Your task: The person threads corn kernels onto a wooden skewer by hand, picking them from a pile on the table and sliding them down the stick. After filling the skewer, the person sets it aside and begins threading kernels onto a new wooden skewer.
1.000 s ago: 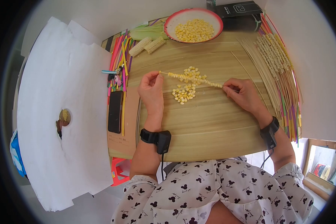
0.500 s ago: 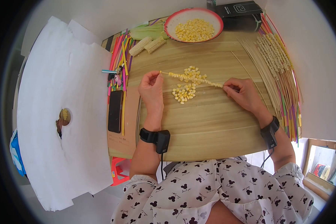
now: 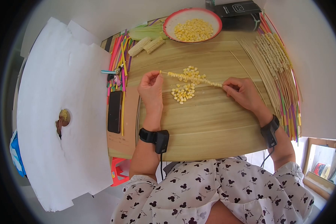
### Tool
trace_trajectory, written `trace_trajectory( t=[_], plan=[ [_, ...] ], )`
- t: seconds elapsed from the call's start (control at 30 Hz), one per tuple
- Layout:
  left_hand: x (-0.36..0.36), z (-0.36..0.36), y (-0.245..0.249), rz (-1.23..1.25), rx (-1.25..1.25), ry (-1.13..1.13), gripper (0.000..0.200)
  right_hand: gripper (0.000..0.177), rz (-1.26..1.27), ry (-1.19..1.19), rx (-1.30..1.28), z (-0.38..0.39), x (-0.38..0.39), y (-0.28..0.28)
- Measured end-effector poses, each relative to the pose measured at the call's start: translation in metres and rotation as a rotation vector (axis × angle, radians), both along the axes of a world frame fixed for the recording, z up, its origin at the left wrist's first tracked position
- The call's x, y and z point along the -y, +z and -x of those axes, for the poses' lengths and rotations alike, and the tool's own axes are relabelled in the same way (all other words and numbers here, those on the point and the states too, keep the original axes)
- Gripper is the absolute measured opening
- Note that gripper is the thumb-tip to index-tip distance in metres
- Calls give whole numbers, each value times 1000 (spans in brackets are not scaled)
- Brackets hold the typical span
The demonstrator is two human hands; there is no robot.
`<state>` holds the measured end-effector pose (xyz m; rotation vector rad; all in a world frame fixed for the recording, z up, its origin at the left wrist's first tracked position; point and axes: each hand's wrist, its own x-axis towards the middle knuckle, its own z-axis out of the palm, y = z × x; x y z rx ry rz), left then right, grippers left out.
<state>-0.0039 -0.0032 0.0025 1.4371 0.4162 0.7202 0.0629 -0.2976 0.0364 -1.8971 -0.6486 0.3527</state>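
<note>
A thin stick strung with corn kernels [image 3: 196,78] stretches between my two hands above the wooden table. My right hand [image 3: 243,94] is closed in a pinch on the stick's right end. At the other end, the fingers of my left hand [image 3: 151,89] pinch a single yellow corn kernel [image 3: 160,71] at the stick's bare tip. A short stretch of bare stick separates that kernel from the strung ones. Loose kernels [image 3: 183,93] lie in a pile on the table, partly beneath the strung stick.
A red-rimmed bowl [image 3: 165,29] of kernels stands at the back, near stripped cobs [image 3: 139,46] and a husk [image 3: 145,33]. Finished kernel sticks [image 3: 274,52] and bare sticks [image 3: 252,56] lie right. A phone [image 3: 115,112], keys [image 3: 118,74] and coloured strips [image 3: 124,56] lie left.
</note>
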Motion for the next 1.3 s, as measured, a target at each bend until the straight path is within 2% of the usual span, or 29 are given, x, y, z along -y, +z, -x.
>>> trace_trajectory(
  t=[0.4,0.5,0.7,0.97,1.07,1.3],
  plan=[
    [4,0,0,-11,20,-30,14,12,22,7,21,0,1,2],
    [7,1,-1,-92,10,-62,14,12,23,9,12,1,0,4],
    [12,2,1,21,38,-127,16,12,9,6,4,0,1,2],
    [11,1,-1,-116,-62,-81,16,12,-1,-14,3,-1,3,0],
    [12,1,0,-114,-97,-93,17,12,25,9,83,-2,4,1],
    [19,2,8,-200,-34,-100,21,13,-29,32,94,-4,6,1]
  ],
)
